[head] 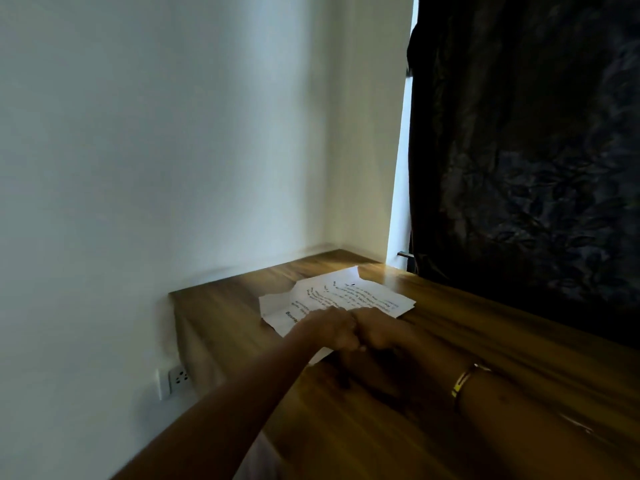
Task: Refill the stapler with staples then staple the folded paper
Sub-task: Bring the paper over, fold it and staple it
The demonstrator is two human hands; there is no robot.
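Note:
A printed white paper (332,292), folded and creased, lies on the wooden table (242,306) near its far left corner. My left hand (330,329) and my right hand (381,332) are pressed knuckle to knuckle at the paper's near edge, fingers curled downward. The left hand rests partly on the paper. A dark blurred shape (346,374) sits just below the hands; I cannot tell whether it is the stapler or a shadow. No stapler or staples are clearly visible, and whatever the fingers enclose is hidden.
White walls meet in a corner behind the table. A dark patterned curtain (519,168) hangs along the table's right side. A wall socket (178,377) sits below the table's left edge. A gold bangle (467,379) circles my right wrist.

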